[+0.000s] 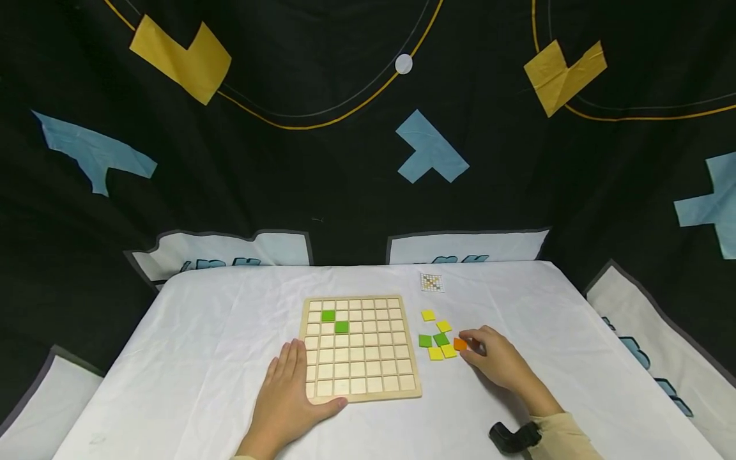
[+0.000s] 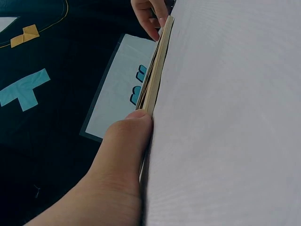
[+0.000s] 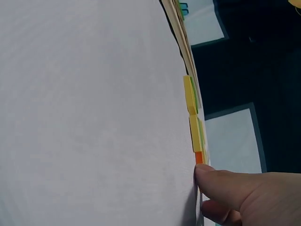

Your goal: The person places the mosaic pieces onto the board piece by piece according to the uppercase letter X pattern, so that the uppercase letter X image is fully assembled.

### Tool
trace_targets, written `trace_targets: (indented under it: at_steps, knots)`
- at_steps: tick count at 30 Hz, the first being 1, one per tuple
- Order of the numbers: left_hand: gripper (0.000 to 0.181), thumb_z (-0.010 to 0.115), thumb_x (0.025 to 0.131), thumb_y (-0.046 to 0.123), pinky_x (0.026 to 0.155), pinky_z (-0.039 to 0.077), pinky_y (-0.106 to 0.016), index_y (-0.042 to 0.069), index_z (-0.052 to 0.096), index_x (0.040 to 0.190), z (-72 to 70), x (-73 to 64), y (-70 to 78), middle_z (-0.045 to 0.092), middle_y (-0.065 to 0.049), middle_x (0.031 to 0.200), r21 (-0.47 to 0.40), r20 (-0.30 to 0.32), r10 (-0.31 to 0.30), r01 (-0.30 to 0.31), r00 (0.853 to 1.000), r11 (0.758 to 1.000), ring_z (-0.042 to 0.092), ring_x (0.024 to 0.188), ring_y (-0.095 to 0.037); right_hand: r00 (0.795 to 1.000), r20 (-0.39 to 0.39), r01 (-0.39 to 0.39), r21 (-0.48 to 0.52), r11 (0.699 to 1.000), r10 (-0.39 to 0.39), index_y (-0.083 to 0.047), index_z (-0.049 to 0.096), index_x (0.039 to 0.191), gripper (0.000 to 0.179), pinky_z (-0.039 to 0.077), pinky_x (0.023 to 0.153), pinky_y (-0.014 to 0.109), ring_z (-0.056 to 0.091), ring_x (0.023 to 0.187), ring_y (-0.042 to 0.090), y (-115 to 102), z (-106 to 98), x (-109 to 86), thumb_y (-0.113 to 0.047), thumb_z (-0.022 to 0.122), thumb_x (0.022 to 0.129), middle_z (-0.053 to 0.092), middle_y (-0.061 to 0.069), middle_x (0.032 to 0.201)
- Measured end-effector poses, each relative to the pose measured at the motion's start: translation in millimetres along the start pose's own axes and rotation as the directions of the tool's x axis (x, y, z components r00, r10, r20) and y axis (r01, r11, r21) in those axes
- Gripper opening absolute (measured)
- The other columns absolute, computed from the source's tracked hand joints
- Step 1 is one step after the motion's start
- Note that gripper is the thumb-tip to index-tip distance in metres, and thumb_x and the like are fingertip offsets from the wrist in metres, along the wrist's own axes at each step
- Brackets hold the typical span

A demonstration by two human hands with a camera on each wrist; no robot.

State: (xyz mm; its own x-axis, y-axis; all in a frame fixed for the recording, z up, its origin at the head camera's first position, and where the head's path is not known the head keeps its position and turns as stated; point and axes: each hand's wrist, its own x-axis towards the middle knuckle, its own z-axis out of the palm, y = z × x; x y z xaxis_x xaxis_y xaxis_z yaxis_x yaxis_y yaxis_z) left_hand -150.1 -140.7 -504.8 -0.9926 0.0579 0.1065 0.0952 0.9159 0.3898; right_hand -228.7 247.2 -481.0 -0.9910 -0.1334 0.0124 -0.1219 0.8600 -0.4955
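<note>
A square wooden grid board (image 1: 391, 397) lies on the white cloth, with one green tile (image 1: 328, 315) and another green tile (image 1: 342, 327) set in its cells. My left hand (image 1: 284, 393) rests against the board's left side, fingers straight, the thumb along the front edge. In the left wrist view that thumb (image 2: 127, 141) touches the board's side. Right of the board, my right hand (image 1: 499, 359) pinches an orange tile (image 1: 460, 344) between thumb and index finger. The orange tile (image 3: 198, 157) shows just past the thumb in the right wrist view, beside yellow tiles (image 3: 194, 134).
Several loose tiles lie between board and right hand, including a green tile (image 1: 425, 340) and a yellow tile (image 1: 435, 354). Behind them is a small printed pattern card (image 1: 432, 282). A black curtain (image 1: 345, 191) hangs behind the table.
</note>
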Motion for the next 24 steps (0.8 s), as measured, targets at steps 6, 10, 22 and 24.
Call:
trace_targets:
  at_steps: [6,10,22,24]
  knots:
    - [0.14,0.051,0.065,0.094,0.124,0.014,-0.055,-0.006,0.018,0.155,0.2,-1.0,-0.9,0.014,-0.021,0.165,-0.001,-0.002,0.005,-0.005,1.0,1.0,0.015,0.154,-0.039,1.0,-0.018,-0.006,0.021,1.0,0.007,-0.014,0.071,0.113,0.027,0.049,0.078,0.033,0.055,0.09,0.014,2.8,1.7,2.3,-0.02,0.076,0.087,0.062,-0.002,0.099]
    - [0.139,0.052,0.065,0.094,0.124,0.013,-0.055,-0.006,0.017,0.155,-0.1,-1.4,-0.9,0.014,-0.02,0.165,0.0,-0.002,0.004,-0.004,1.0,1.0,0.014,0.154,-0.038,0.999,-0.034,-0.012,0.052,0.999,0.014,-0.014,0.066,0.106,0.021,0.051,0.08,0.035,0.056,0.088,0.016,1.6,2.6,5.4,-0.016,0.075,0.087,0.064,0.0,0.098]
    - [0.139,0.054,0.065,0.093,0.124,0.015,-0.055,-0.007,0.019,0.155,-0.2,-1.3,-0.6,0.016,-0.022,0.164,-0.003,-0.013,0.007,-0.007,1.0,1.0,0.016,0.153,-0.039,0.989,-0.147,0.004,0.132,0.991,0.016,-0.016,0.066,0.102,0.015,0.041,0.053,0.022,0.049,0.064,0.012,-33.4,13.6,19.8,-0.017,0.073,0.09,0.065,-0.002,0.087]
    - [0.139,0.054,0.065,0.093,0.124,0.015,-0.055,-0.007,0.019,0.155,0.0,-1.4,-0.9,0.017,-0.022,0.164,-0.002,-0.018,0.009,-0.009,1.0,1.0,0.016,0.153,-0.039,0.989,-0.145,0.033,0.16,0.987,-0.009,-0.016,0.066,0.101,0.014,0.041,0.052,0.021,0.048,0.062,0.011,-45.0,19.3,22.2,-0.016,0.074,0.089,0.064,-0.003,0.085]
